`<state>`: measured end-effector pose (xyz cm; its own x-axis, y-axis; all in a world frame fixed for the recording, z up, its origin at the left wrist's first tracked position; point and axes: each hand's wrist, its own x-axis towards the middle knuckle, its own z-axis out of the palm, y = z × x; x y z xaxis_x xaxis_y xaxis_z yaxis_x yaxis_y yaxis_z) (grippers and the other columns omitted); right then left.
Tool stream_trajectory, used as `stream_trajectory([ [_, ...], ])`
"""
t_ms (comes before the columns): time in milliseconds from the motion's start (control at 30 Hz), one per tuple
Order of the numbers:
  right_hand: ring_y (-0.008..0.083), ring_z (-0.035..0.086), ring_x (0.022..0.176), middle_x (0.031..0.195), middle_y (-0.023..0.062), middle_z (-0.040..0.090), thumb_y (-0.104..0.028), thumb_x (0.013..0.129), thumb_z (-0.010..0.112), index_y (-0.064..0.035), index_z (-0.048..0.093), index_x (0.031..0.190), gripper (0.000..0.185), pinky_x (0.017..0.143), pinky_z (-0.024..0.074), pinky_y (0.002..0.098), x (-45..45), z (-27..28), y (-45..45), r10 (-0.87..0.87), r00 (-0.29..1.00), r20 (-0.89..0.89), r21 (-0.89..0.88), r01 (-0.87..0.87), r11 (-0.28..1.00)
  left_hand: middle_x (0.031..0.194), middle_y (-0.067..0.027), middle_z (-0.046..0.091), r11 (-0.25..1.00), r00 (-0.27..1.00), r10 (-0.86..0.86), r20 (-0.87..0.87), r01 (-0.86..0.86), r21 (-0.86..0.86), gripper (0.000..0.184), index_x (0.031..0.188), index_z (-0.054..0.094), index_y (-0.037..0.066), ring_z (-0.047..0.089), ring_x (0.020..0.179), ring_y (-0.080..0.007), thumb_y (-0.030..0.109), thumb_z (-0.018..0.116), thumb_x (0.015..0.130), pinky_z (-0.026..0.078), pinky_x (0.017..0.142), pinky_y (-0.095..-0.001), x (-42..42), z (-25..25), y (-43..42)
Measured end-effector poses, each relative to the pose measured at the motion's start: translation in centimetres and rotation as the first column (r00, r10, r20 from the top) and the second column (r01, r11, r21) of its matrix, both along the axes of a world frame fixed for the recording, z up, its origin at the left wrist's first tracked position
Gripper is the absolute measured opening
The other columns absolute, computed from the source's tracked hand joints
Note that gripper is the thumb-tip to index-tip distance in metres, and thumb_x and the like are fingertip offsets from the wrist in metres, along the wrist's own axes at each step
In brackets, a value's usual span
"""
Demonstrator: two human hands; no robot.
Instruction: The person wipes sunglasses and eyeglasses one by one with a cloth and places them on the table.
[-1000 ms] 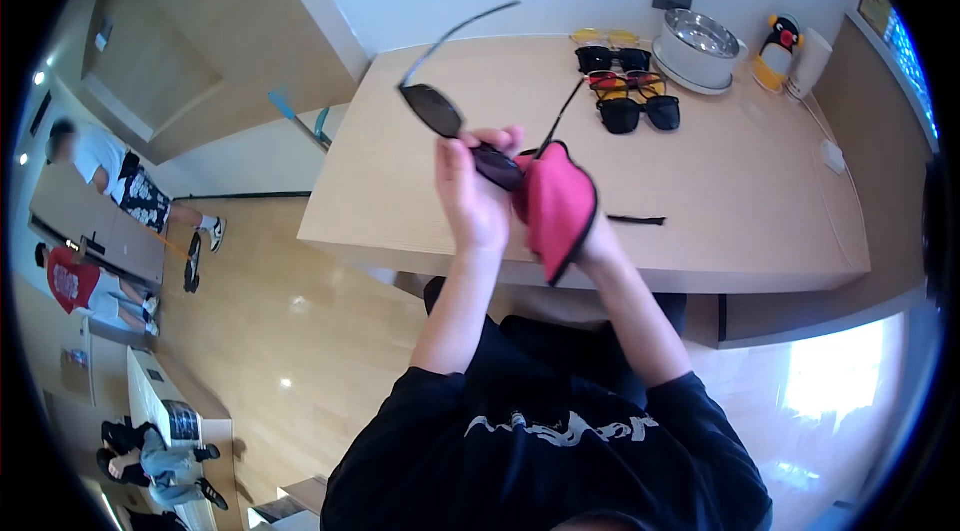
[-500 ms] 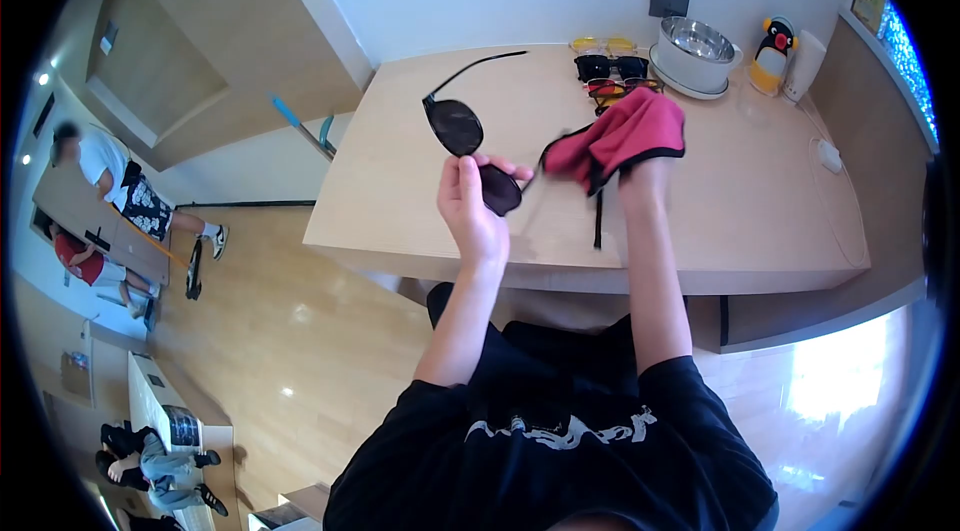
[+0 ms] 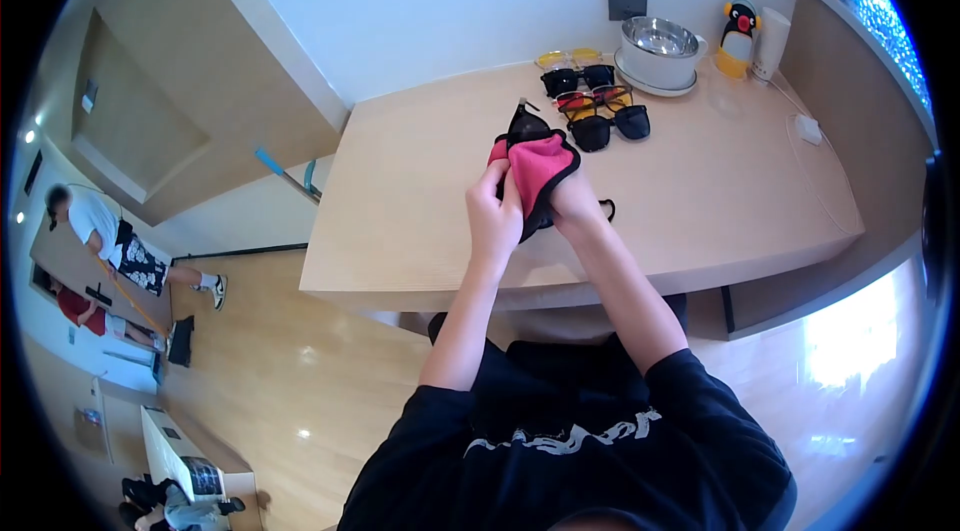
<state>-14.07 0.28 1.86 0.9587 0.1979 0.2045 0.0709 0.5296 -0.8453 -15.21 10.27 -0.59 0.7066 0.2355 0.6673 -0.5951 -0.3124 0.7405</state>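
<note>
A pair of dark sunglasses (image 3: pixel 527 127) is partly wrapped in a pink cloth (image 3: pixel 540 169) with black edging, just above the front half of the table. One lens and a folded-looking temple stick out at the top; part of the frame shows below the cloth. My left hand (image 3: pixel 496 214) is closed on the sunglasses through the cloth, thumb on the near side. From the other side my right hand (image 3: pixel 577 203) grips the cloth around the lower lens, its fingertips hidden. Behind my hands lie black sunglasses (image 3: pixel 608 128), closest to the cloth.
Further back on the table (image 3: pixel 400 191) are more black sunglasses (image 3: pixel 577 81), yellow-lensed glasses (image 3: pixel 568 59) and red-and-yellow ones. A white pot (image 3: pixel 660 56), a penguin figure (image 3: pixel 738 41), a white cup (image 3: pixel 770 43) and a cabled adapter (image 3: pixel 808 130) stand right. A person sweeps (image 3: pixel 100 231) at left.
My right hand has brought the pink cloth left onto the sunglasses, which are now mostly covered. Black sunglasses behind the cloth have come into view. The head view has shifted slightly.
</note>
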Motion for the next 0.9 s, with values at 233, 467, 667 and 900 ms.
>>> stream_trajectory([
  [233, 0.0163, 0.058, 0.074, 0.084, 0.0084, 0.06, -0.013, 0.085, 0.052, 0.0, 0.056, 0.092, 0.016, 0.065, 0.0487, 0.0273, -0.5, 0.1, 0.1, 0.097, 0.982, -0.162, 0.332, -0.039, 0.943, 0.059, -0.0176, 0.053, 0.935, 0.988, 0.149, 0.025, -0.149, 0.322, 0.009, 0.077, 0.057, 0.0, 0.053, 0.052, -0.0332, 0.009, 0.056, 0.081, 0.041, 0.048, -0.0358, -3.5, 1.5, 0.2],
  [467, 0.0165, 0.059, 0.083, 0.091, 0.0086, 0.06, -0.014, 0.085, 0.053, -0.001, 0.054, 0.102, 0.021, 0.074, 0.0488, 0.028, -3.3, -1.2, 0.0, 0.14, 0.974, -0.177, 0.175, -0.109, 0.979, 0.061, -0.0164, 0.053, 0.841, 0.966, 0.248, 0.075, -0.253, 0.478, 0.005, 0.076, 0.055, 0.002, 0.055, 0.055, -0.0335, 0.006, 0.055, 0.08, 0.042, 0.048, -0.0388, -6.0, 1.5, 0.9],
  [667, 0.0159, 0.06, 0.083, 0.091, 0.0077, 0.061, -0.012, 0.085, 0.053, -0.0008, 0.056, 0.099, 0.018, 0.073, 0.0498, 0.0287, -2.0, -2.1, -1.4, 0.021, 0.998, -0.063, 0.19, -0.008, 0.982, 0.064, -0.0168, 0.055, 0.876, 0.993, 0.09, 0.07, -0.113, 0.468, 0.004, 0.078, 0.055, 0.001, 0.056, 0.058, -0.034, 0.005, 0.056, 0.079, 0.042, 0.049, -0.0389, -5.2, 1.0, 1.5],
  [900, 0.016, 0.059, 0.075, 0.088, 0.0086, 0.06, -0.016, 0.088, 0.049, 0.0014, 0.055, 0.101, 0.023, 0.067, 0.0492, 0.0271, -3.1, -1.5, -0.7, 0.072, 0.986, -0.148, 0.196, -0.042, 0.98, 0.064, -0.0165, 0.055, 0.937, 0.979, 0.137, 0.15, -0.177, 0.3, 0.003, 0.079, 0.056, 0.002, 0.055, 0.056, -0.0331, 0.004, 0.059, 0.078, 0.042, 0.048, -0.0367, -5.0, 0.1, 0.9],
])
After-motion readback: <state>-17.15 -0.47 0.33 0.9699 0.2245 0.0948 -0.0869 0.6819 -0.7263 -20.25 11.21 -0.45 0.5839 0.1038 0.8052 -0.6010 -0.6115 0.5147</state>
